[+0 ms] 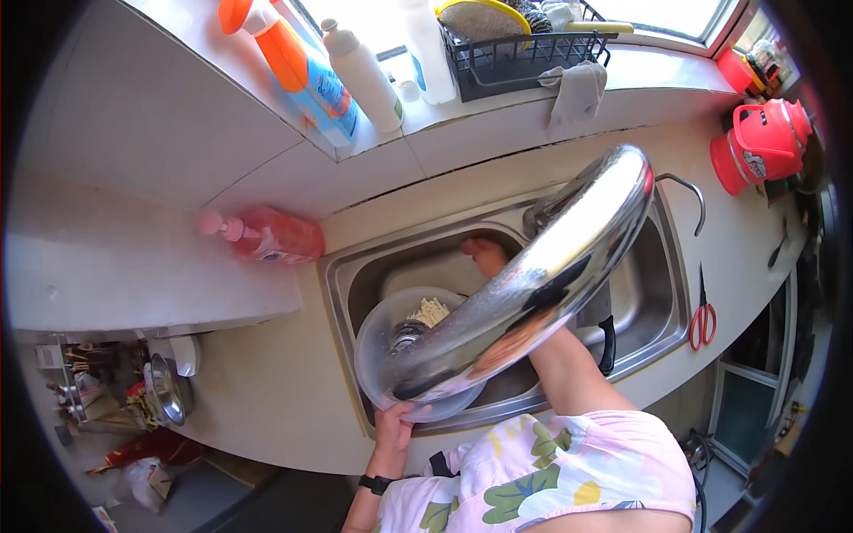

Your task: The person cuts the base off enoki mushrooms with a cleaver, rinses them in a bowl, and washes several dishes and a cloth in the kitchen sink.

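My left hand [394, 426] holds the near rim of a translucent plastic bowl [371, 333] over the left basin of a stainless steel double sink [426, 250]. Inside the bowl lie pale, thin strands that look like enoki mushrooms [430, 311], and a spout end with ridged metal shows beside them. The large chrome faucet [533, 280] crosses the view and covers part of the bowl and of my right arm. My right hand [485, 254] reaches into the left basin beyond the bowl; its fingers show only partly, and no object is visible in it.
A black-handled knife [607, 343] lies at the right basin's edge, and red-handled scissors [703, 320] on the counter beyond. A pink soap bottle [283, 236] stands left of the sink. On the sill are spray and squeeze bottles [363, 76] and a black wire rack [500, 76]. A red thermos [763, 146] stands far right.
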Tool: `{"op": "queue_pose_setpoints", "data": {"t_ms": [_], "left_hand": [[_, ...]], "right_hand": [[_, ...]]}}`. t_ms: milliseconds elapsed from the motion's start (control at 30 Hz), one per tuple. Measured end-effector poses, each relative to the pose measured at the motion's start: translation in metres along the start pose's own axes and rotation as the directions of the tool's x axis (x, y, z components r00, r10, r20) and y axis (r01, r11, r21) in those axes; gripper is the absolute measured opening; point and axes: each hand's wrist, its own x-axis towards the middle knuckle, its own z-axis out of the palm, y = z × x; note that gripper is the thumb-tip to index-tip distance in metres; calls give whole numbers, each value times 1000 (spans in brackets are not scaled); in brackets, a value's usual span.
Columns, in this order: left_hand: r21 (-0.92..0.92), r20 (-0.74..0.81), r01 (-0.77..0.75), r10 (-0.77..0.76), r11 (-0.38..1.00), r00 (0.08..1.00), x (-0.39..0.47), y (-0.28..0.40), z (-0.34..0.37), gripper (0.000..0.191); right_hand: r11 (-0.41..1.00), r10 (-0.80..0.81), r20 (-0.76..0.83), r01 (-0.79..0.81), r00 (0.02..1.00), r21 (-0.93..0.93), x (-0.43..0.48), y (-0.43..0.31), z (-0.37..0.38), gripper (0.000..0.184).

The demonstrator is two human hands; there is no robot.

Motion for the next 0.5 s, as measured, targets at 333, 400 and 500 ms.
{"op": "queue_pose_setpoints", "data": {"t_ms": [333, 400, 500], "left_hand": [[-49, -28, 64, -66, 997, 997, 1, 1, 4, 62], [-43, 20, 100, -99, 994, 995, 1, 9, 17, 57], [-4, 29, 100, -100, 995, 995, -3, 7, 35, 56]], "right_hand": [[959, 67, 258, 9, 964, -284, -108, -93, -18, 37], [816, -266, 349, 403, 898, -415, -151, -110, -18, 45], [949, -188, 362, 263, 913, -171, -177, -76, -2, 73]]}}
